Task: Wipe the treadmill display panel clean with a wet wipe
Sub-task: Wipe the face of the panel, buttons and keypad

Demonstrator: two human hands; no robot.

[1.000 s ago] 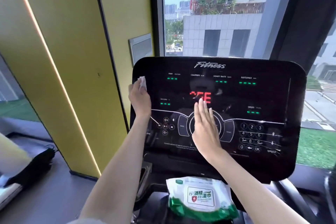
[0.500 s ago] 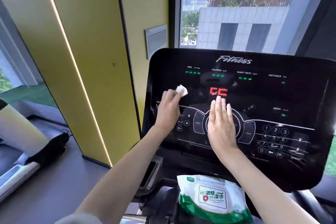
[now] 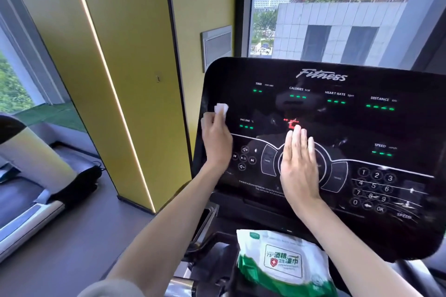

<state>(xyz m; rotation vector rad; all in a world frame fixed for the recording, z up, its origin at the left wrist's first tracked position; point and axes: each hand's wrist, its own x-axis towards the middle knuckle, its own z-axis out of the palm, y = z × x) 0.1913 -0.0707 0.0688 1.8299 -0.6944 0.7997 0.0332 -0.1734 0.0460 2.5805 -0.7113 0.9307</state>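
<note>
Two hands at a treadmill display panel (image 3: 376, 125), seen from above and behind. The left hand (image 3: 216, 138) is clenched round a folded white wet wipe (image 3: 221, 109), which sticks out above the knuckles and lies against the glossy black surface near the panel's left edge, just left of the INCLINE readout (image 3: 246, 123). The right hand (image 3: 299, 166) lies flat and released, fingers straight and close together, palm resting on the round central control (image 3: 322, 164); its fingertips reach to just below the red digits (image 3: 290, 123).

Green dashes glow under the TIME, CALORIES, HEART RATE, DISTANCE and SPEED labels. A number keypad (image 3: 374, 188) occupies the lower right of the panel, with pale streaks across it. Below the panel, on the console ledge, sits a green-and-white pack of wipes (image 3: 282, 265) with a printed label.

To the left stands a yellow pillar (image 3: 125, 75) with a lit strip down its edge, and beyond it part of a second machine (image 3: 29, 190) on the grey floor. Behind the panel a window (image 3: 337, 14) shows tiled buildings and trees.
</note>
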